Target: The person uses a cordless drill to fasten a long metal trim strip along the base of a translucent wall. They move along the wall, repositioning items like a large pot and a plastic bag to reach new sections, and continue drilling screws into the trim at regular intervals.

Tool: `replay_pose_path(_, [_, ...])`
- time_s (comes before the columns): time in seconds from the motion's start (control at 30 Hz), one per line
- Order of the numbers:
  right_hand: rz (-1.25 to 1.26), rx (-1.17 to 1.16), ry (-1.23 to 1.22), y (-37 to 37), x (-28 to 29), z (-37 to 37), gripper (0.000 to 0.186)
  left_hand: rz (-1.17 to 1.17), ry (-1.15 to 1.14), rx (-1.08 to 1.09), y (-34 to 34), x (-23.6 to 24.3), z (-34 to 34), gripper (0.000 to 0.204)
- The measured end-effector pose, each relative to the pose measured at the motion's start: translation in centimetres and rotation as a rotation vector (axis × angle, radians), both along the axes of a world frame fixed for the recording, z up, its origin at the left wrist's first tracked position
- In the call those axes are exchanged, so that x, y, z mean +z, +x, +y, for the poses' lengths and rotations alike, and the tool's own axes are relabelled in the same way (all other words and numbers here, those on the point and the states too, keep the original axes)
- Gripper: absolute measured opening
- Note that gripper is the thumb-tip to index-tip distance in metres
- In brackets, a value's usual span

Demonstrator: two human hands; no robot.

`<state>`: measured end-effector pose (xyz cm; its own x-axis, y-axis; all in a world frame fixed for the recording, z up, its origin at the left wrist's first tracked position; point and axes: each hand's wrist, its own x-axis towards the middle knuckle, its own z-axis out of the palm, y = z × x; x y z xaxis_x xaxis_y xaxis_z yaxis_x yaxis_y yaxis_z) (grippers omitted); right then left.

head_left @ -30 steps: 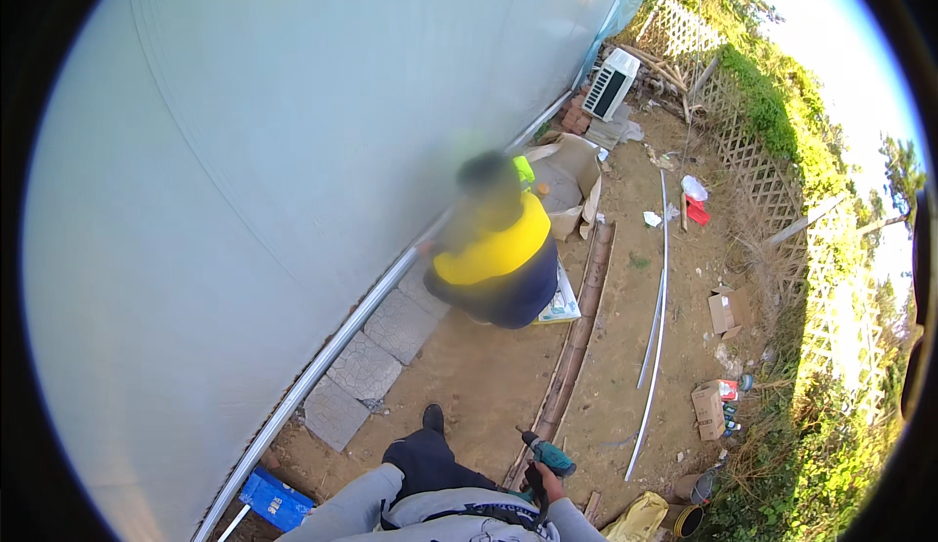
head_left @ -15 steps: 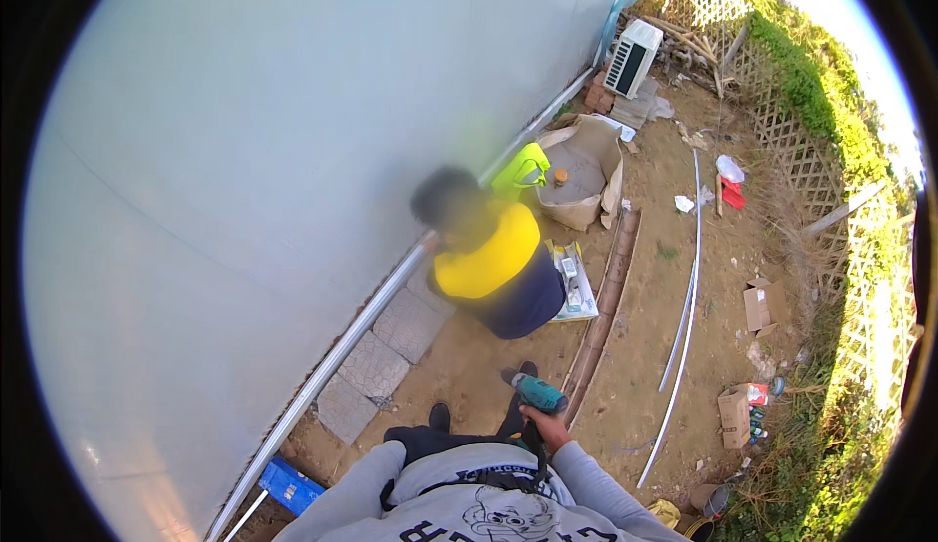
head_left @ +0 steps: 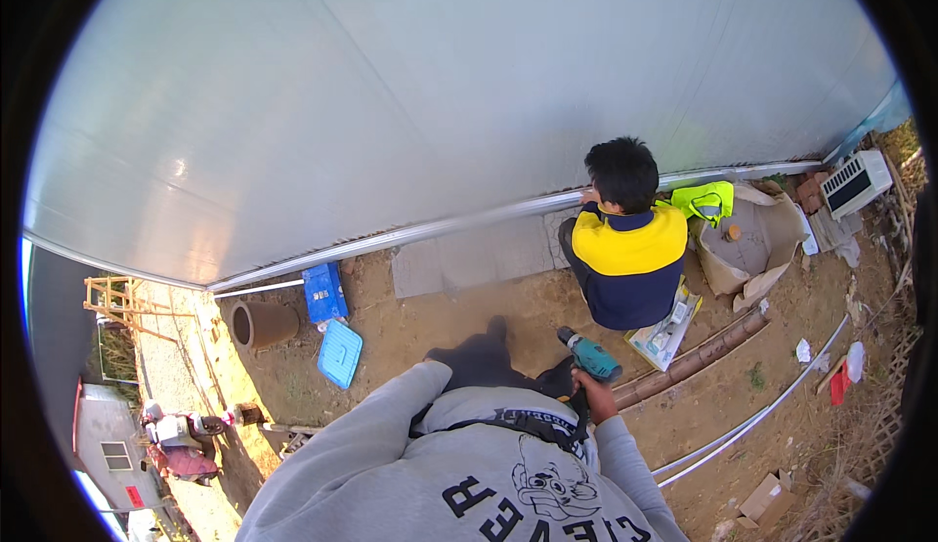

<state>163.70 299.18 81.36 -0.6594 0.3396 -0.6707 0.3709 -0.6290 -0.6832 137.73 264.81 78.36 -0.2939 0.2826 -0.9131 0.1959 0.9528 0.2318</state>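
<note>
- Right hand [head_left: 596, 395]: one, ours, forearm lowered along the right side and angled forward; fingers wrapped round the drill's handle.
- Drill [head_left: 595, 359]: one, teal, black chuck; before our right hip, nose pointing forward and leftward.
- Left sleeve [head_left: 357, 425]: one, grey, arm lowered along our left side; hand hidden, so we cannot tell its grip.
- Co-worker [head_left: 630, 249]: one, crouched ahead beside the pale wall [head_left: 469, 92].
</note>
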Motion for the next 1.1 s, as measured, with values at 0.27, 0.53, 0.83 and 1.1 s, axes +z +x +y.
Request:
replay_pose_path(0.27, [-0.073, 0.071, 0.095, -0.5, 0.9, 4.3, 0.028, -0.012, 0.073, 0.069, 2.2, -0.5, 2.6, 0.029])
replay_pose_path(0.53, [-0.045, 0.271, 0.334, -2.0, 1.2, 6.2, 0.039, -0.062, 0.184, 0.008, 1.0, -1.3, 5.4, 0.029])
replay_pose_path(0.83, [-0.051, 0.473, 0.506, -4.1, -1.0, 8.1, 0.046, 0.118, 0.686, -0.784, -3.9, 7.1, 4.8, 0.021])
replay_pose_path(1.1, [-0.255, 0.624, 0.765, 3.8, -5.8, 6.6, 0.043, 0.076, 1.000, 0.058, -7.6, 10.7, 3.8, 0.036])
